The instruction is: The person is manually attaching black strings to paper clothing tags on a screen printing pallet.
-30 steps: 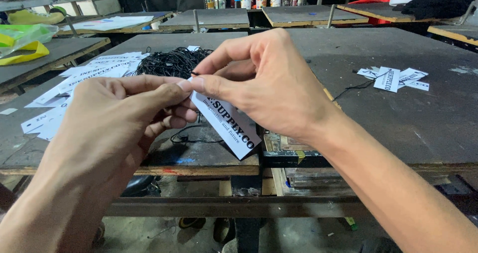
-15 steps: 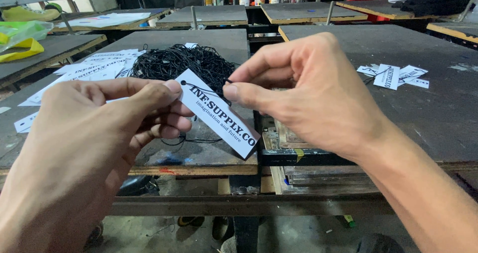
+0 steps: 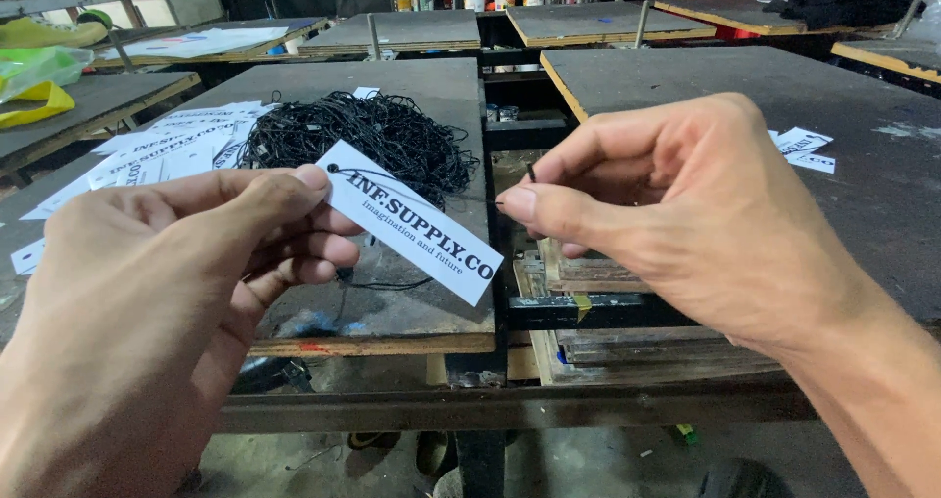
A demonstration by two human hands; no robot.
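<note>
Above the near edge of the dark work board, the left hand holds a white paper tag with black print — thumb and forefinger pinch its upper left end, close to a small hole, and the other fingers curl under it. The tag slants down to the right. Just beside it, the right hand pinches a thin black string between thumb and forefinger; its short end sticks up. Behind the tag lies a tangled heap of black strings on the board, with more white tags spread at its left — and a few tags on the right board.
</note>
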